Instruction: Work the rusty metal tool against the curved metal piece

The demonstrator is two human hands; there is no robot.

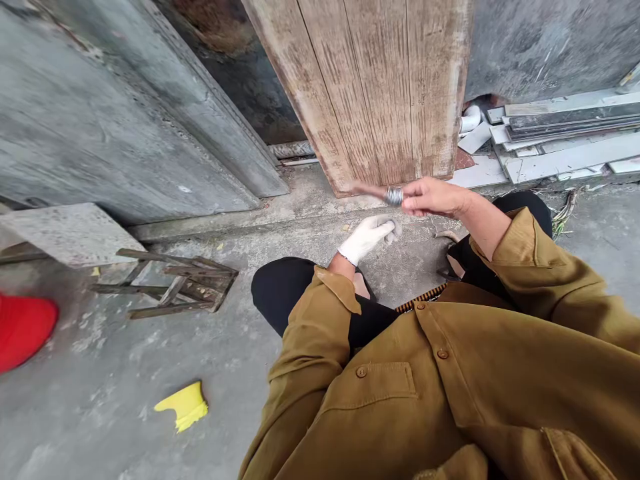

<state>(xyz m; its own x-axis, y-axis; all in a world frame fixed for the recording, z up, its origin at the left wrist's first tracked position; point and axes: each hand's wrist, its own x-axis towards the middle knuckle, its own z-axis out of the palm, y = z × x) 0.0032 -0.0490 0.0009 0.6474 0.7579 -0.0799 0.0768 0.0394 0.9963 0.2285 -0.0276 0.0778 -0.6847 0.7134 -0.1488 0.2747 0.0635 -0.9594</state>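
My right hand (431, 198), bare, is closed around the end of a slim brown tool (370, 190) bound with silvery wire (394, 196). The tool's far end is blurred and points left, in front of the bottom edge of a wooden panel (380, 100). Below it, my left hand (370, 237) wears a white glove with greyish fingertips. Its fingers are curled together, and whatever may be inside them is hidden. The panel stands upright against the wall, with dark vertical grooves and worn, streaky brown paint.
A small wooden stool (180, 283) lies on its side at the left, near a speckled slab (75, 233). Yellow scrap (185, 405) and a red object (25, 330) are on the concrete floor. Stacked strips (570, 133) and a white pipe (470, 119) lie right of the panel.
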